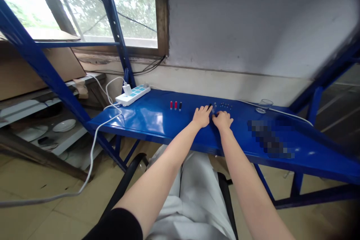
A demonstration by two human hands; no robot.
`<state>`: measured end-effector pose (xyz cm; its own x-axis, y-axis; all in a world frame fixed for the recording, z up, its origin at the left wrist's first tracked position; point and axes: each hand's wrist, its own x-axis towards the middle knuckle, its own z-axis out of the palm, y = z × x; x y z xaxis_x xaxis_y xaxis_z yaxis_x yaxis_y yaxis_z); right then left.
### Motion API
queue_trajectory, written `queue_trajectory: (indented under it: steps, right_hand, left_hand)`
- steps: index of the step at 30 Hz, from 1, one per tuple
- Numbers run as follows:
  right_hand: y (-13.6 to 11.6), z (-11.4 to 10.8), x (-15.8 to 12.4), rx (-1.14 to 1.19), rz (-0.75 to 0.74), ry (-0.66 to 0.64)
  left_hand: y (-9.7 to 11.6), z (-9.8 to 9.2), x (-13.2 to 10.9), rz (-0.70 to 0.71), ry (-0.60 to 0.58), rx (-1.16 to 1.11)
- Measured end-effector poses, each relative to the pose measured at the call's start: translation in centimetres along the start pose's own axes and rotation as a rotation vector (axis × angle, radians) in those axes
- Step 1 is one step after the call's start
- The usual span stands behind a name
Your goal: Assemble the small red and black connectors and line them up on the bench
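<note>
Blue metal top: my work surface (157, 118), glossy painted steel, carried on a blue angle-iron frame (42, 63) that runs up past the window.
Room: a whitish plastered wall (239, 18) behind; a wood-framed window (132, 7) at upper left with greenery outside; tan floor tiles below.
My left hand (201, 115): back up on the top, fingers stretched forward, the tips at a small black piece (209, 105). I cannot tell whether I am pinching it or only touching it.
My right hand (222, 120): just beside the left, lying flat with the fingers spread and slack, nothing in it that I can see.
Small dark parts (225, 104): a short row just beyond my right fingertips.
Plugs (175, 105): two red and one black, standing in a line to the left of my hands.
Power strip (132, 95): white, at the far left corner, its white cable (92, 150) hanging off the edge to the floor.
Glass (264, 105): clear, near the wall on the right.
Hard to make out: the small parts are too tiny to identify; a patch (270, 138) on the right is blurred out.
Cut off: the low side shelf with white dishes (64, 125) is partly behind the frame.
</note>
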<state>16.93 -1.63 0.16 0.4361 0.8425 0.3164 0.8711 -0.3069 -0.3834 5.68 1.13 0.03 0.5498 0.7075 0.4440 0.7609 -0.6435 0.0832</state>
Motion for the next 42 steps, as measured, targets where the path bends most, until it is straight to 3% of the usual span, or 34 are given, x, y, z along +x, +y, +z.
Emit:
queue_trajectory:
  steps: [6, 12, 26, 34, 42]
  right_hand:
    - [0.1, 0.6, 0.9, -0.005, -0.022, 0.005]
    - [0.0, 0.8, 1.5, 0.028, 0.000, -0.006]
    - [0.2, 1.2, 2.9, 0.119, 0.063, -0.064]
    - [-0.1, 0.1, 1.5, -0.005, -0.126, -0.051]
    - [-0.4, -0.5, 0.8, -0.027, -0.158, -0.061]
  left_hand:
    - [-0.4, -0.1, 0.3, 0.047, 0.078, -0.002]
    - [-0.5, -0.4, 0.4, -0.010, 0.118, -0.030]
    - [-1.6, -0.5, -0.6, -0.126, 0.325, -0.387]
    - [-1.7, -0.5, -0.6, -0.171, 0.408, -0.478]
    - [-1.7, -0.7, -0.6, -0.168, 0.466, -0.545]
